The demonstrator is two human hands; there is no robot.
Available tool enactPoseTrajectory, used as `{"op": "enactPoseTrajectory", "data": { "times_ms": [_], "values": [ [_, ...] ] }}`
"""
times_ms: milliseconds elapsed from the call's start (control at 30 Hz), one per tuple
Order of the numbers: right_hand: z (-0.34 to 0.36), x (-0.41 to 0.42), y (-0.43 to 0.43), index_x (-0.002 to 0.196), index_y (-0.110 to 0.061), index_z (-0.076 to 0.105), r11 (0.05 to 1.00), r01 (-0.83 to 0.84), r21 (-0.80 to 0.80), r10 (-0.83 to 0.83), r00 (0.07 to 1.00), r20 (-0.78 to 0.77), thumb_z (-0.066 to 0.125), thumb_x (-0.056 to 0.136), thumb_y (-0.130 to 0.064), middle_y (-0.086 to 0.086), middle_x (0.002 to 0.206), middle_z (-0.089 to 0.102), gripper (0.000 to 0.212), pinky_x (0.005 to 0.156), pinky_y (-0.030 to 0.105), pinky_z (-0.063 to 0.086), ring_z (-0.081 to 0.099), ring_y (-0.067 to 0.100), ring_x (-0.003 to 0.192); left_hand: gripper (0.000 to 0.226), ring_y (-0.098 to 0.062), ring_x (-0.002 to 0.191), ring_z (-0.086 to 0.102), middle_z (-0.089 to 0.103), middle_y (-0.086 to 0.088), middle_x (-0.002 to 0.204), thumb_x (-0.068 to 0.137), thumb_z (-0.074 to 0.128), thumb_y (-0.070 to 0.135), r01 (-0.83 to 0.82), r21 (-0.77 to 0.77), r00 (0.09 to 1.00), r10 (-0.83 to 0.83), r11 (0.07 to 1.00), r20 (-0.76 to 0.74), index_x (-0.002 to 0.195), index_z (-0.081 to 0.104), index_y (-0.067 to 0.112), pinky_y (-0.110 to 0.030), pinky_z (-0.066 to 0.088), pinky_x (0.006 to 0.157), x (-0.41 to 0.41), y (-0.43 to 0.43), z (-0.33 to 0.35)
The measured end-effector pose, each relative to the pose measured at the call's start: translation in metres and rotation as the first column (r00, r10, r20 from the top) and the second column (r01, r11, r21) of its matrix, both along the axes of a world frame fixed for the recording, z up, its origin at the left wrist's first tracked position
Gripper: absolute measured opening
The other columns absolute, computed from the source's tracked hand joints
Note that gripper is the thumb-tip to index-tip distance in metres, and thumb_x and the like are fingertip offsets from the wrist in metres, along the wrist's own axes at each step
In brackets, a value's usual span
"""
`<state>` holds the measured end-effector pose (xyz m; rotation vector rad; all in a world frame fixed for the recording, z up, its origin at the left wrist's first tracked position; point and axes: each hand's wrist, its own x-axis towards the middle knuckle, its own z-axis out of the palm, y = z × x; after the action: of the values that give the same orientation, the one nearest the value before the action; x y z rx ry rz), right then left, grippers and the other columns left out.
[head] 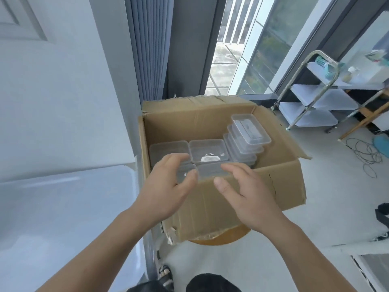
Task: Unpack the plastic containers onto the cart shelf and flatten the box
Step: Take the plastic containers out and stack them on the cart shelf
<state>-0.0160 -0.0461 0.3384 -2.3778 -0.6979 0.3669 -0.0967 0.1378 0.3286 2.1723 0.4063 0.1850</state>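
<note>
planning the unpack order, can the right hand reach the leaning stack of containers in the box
Probably yes: the cardboard box is open on top, nothing covers the leaning stack, and the right hand hovers over its near wall.

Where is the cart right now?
In the head view the cart stands at the upper right, on the floor beside the window, beyond the open box's right flap.
</note>
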Motion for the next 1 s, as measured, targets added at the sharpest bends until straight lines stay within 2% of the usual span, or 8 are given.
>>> {"op": "enactPoseTrajectory", "data": {
  "times_ms": [133,233,333,467,633,767,1000],
  "values": [
    [-0.006,0.038,0.02,0.143,-0.031,0.044,0.993,-0.106,-0.057,0.104,0.994,-0.03,0.044,0.094,-0.057,-0.026,0.138,0.038,0.055,0.107,0.022,0.029,0.032,-0.004,0.133,0.05,0.003,0.122,0.04,0.044,0.012,0.145,0.097,0.052,0.042,-0.07,-0.019,0.997,0.069,0.997,-0.038,0.143,0.045,0.025,-0.016,0.03,0.096,0.021,0.014,-0.008],
    [-0.017,0.068,0.033,0.144,-0.029,0.045,0.982,-0.169,-0.086,0.166,0.985,-0.042,0.046,0.095,-0.055,-0.021,0.142,0.041,0.055,0.11,0.026,0.031,0.035,0.0,0.135,0.051,-0.002,0.13,0.039,0.041,0.011,0.148,0.097,0.051,0.042,-0.123,-0.05,0.989,0.118,0.991,-0.088,0.145,0.042,0.025,-0.017,0.03,0.098,0.035,0.016,-0.017],
    [-0.032,0.097,0.045,0.145,-0.027,0.044,0.957,-0.265,-0.121,0.258,0.964,-0.072,0.047,0.096,-0.054,-0.018,0.143,0.041,0.056,0.109,0.026,0.032,0.035,0.001,0.135,0.052,0.001,0.129,0.038,0.04,0.011,0.15,0.097,0.051,0.041,-0.186,-0.062,0.974,0.175,0.981,-0.145,0.146,0.042,0.024,-0.015,0.029,0.097,0.052,0.013,-0.026],
    [-0.052,0.135,0.058,0.146,-0.026,0.042,0.906,-0.407,-0.112,0.395,0.911,-0.115,0.047,0.097,-0.053,-0.017,0.145,0.04,0.056,0.103,0.022,0.032,0.035,-0.001,0.132,0.052,-0.006,0.128,0.045,0.042,0.008,0.149,0.097,0.053,0.038,-0.277,-0.023,0.941,0.266,0.961,-0.212,0.145,0.043,0.021,-0.01,0.028,0.089,0.078,0.008,-0.037],
    [-0.075,0.178,0.068,0.147,-0.025,0.041,0.839,-0.538,-0.079,0.52,0.837,-0.172,0.047,0.096,-0.053,-0.014,0.148,0.039,0.058,0.108,0.026,0.035,0.035,0.002,0.135,0.053,-0.008,0.135,0.04,0.043,0.005,0.148,0.096,0.055,0.037,-0.381,0.056,0.879,0.38,0.923,-0.286,0.144,0.044,0.018,-0.015,0.029,0.102,0.103,0.0,-0.051],
    [-0.097,0.199,0.079,0.146,-0.022,0.041,0.775,-0.625,-0.097,0.601,0.776,-0.191,0.049,0.096,-0.052,-0.009,0.148,0.041,0.059,0.103,0.021,0.03,0.037,0.008,0.135,0.053,-0.007,0.133,0.041,0.045,0.006,0.147,0.095,0.056,0.037,-0.46,0.104,0.824,0.467,0.882,-0.321,0.143,0.046,0.018,-0.014,0.028,0.101,0.112,-0.007,-0.063],
    [-0.143,0.205,0.111,0.149,-0.018,0.036,0.624,-0.733,-0.269,0.669,0.68,-0.301,0.052,0.094,-0.057,-0.001,0.151,0.039,0.07,0.109,0.036,0.037,0.038,0.019,0.137,0.054,-0.007,0.133,0.043,0.047,0.008,0.145,0.094,0.055,0.04,-0.515,0.121,0.77,0.52,0.849,-0.37,0.143,0.047,0.019,-0.022,0.034,0.106,0.114,-0.01,-0.083]
  ]
}}
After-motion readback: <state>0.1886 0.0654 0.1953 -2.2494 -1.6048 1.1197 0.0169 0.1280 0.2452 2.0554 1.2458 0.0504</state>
